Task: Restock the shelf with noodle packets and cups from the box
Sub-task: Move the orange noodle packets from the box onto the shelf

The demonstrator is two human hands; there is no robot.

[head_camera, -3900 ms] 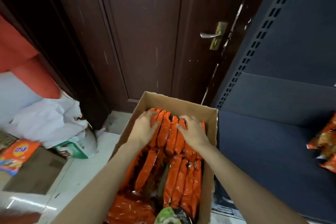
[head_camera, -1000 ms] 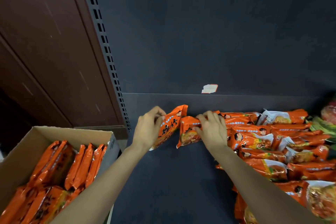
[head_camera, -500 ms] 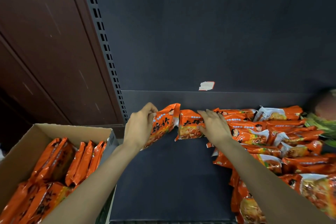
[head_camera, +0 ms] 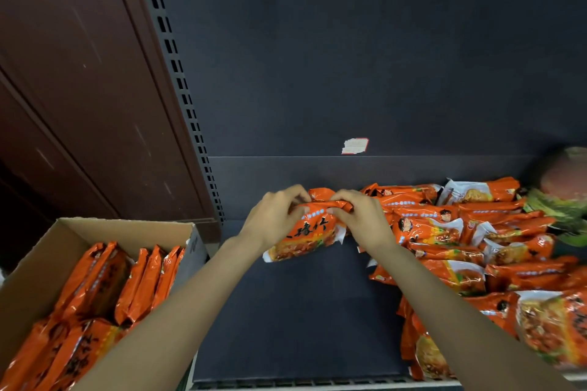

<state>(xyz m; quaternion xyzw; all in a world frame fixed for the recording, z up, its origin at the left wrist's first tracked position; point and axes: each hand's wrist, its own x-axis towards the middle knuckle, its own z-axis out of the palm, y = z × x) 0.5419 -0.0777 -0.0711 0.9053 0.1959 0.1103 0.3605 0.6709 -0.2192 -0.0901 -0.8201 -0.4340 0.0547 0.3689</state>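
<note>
Both hands hold one orange noodle packet (head_camera: 309, 233) by its top edge at the back of the dark shelf (head_camera: 295, 320). My left hand (head_camera: 274, 217) pinches the packet's upper left part and my right hand (head_camera: 362, 219) pinches its upper right. Another orange packet stands just behind it, mostly hidden. To the right, several orange packets (head_camera: 470, 241) lie stacked on the shelf. The cardboard box (head_camera: 50, 251) at lower left holds several more orange packets (head_camera: 104, 292) standing on edge.
A slotted shelf upright (head_camera: 178, 73) rises between the box and the shelf, beside a dark brown door (head_camera: 70, 79). A torn label (head_camera: 355, 146) sticks to the shelf's back panel. Green packaging (head_camera: 559, 213) and a reddish cup (head_camera: 568, 168) sit at the far right.
Earlier both hands were in the box on the packets. In the last second the two hands, each on a packet at the shelf's back, drew together onto one packet.
</note>
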